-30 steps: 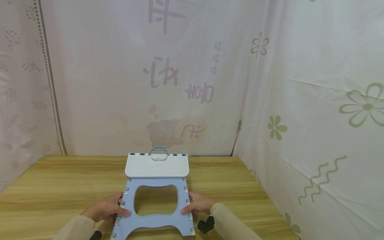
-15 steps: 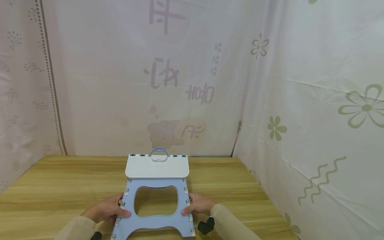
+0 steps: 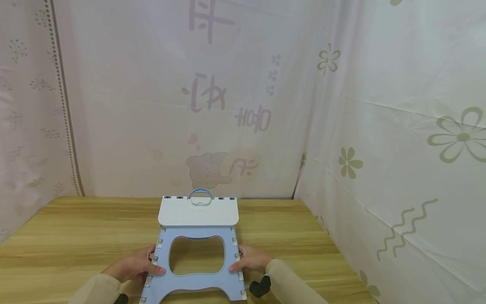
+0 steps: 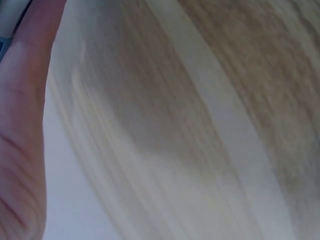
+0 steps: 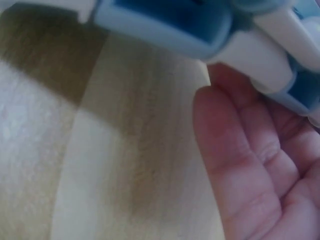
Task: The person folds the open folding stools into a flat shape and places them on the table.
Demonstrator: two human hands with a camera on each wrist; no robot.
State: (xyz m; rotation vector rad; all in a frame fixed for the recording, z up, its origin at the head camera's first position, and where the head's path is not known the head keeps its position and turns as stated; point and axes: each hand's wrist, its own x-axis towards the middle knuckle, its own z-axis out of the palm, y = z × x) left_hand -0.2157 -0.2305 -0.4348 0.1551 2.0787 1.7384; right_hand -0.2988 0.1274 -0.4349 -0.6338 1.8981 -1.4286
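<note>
A folding step stool (image 3: 197,279) with light blue legs, a white textured top and a blue carry handle (image 3: 201,192) lies folded near the front of the table. My left hand (image 3: 134,264) grips its left edge, thumb on the blue face, fingers behind. On the opposite edge my right hand (image 3: 252,259) holds it the same way. Curled fingers (image 5: 240,160) lie under the blue and white hinge parts in the right wrist view. The left wrist view shows a strip of my left hand (image 4: 22,130) beside the wood; most of the stool is outside that view.
The wooden table (image 3: 95,228) spreads out on both sides of the stool. A patterned curtain (image 3: 133,105) hangs behind its back edge, and another curtain (image 3: 398,169) runs along the right side. Black straps (image 3: 261,286) sit at my wrists.
</note>
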